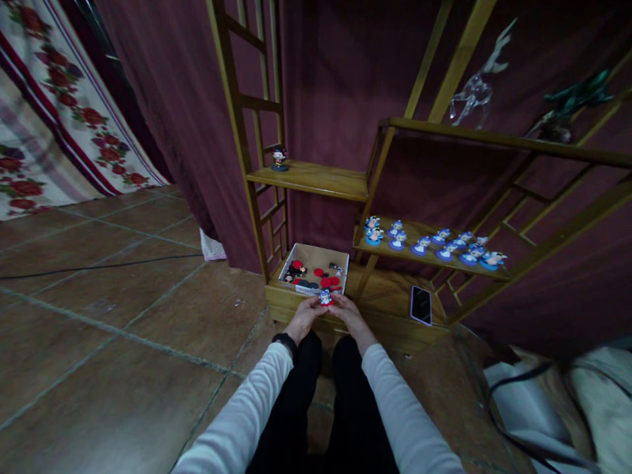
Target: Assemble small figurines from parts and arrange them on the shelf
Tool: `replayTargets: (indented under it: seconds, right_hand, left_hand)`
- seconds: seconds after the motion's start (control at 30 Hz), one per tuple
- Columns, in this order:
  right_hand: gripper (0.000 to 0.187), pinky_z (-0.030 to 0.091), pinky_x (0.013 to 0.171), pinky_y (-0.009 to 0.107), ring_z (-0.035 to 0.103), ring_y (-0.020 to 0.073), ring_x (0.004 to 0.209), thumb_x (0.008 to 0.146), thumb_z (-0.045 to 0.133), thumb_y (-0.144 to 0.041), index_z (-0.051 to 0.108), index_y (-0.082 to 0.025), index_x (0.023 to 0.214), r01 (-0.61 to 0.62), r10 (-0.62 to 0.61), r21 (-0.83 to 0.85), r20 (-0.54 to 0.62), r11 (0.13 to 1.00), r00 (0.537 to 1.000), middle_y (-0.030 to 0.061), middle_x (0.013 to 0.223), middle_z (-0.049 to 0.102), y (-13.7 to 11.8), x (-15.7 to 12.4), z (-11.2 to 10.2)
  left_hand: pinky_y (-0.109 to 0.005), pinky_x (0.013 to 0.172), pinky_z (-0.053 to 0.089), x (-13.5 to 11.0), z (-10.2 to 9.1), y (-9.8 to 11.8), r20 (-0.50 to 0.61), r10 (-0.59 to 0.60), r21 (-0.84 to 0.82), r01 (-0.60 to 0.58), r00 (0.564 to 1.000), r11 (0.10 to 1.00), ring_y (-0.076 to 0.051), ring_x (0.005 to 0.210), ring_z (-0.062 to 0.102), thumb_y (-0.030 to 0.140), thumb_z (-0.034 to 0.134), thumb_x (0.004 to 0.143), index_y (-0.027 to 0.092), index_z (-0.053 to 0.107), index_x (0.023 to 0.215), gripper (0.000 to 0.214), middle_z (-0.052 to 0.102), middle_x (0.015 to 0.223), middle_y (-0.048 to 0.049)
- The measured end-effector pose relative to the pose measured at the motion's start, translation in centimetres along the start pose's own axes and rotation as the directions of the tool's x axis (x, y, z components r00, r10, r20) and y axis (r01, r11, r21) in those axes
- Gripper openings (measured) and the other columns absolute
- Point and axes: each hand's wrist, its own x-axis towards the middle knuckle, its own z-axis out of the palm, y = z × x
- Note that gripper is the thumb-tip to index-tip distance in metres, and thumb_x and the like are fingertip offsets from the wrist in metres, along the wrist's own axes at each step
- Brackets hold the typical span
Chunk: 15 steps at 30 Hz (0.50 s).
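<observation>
Sleeves are filling the head view's foreground; left hand and right hand are narrowly pinching one figurine (red base, looks upright) by the box's near side. Supporting that base evenly from both sides, squeezing lightly, is probably working best.

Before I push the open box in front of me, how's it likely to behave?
The open box would probably slide rather than tip, being low and wide. Its thin walls might flex under your fingers. The loose red discs inside could shift.
</observation>
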Motion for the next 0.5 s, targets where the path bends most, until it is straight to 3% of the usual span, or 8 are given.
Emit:
replayTargets:
  seconds: [0.2, 0.5]
  right_hand:
    - [0.051, 0.043, 0.087, 0.034, 0.059, 0.0215, 0.098, 0.049, 0.076, -0.026, 0.063, -0.023, 0.099, 0.017, -0.018, 0.044, 0.027, 0.999, 0.999, 0.0035, 0.105, 0.066, 0.1, 0.1, -0.09]
    - [0.043, 0.045, 0.085, 0.034, 0.063, 0.0207, 0.088, 0.05, 0.076, -0.024, 0.064, -0.02, 0.091, -0.078, 0.073, 0.079, 0.065, 0.994, 0.995, 0.0036, 0.096, 0.068, 0.11, -0.32, -0.17]
  left_hand:
    - [-0.026, 0.074, 0.043, 0.1, -0.06, -0.29, -0.026, 0.021, 0.039, -0.02, 0.999, 0.999, -0.014, 0.068, 0.061, 0.01, 0.078, 0.049, 0.011, 0.067, 0.089, 0.041, 0.069, 0.079, -0.006]
    - [-0.027, 0.071, 0.044, 0.08, -0.05, -0.5, -0.056, 0.061, 0.117, -0.054, 0.997, 0.992, -0.014, 0.064, 0.06, 0.011, 0.078, 0.048, 0.011, 0.067, 0.088, 0.042, 0.068, 0.072, -0.0045]
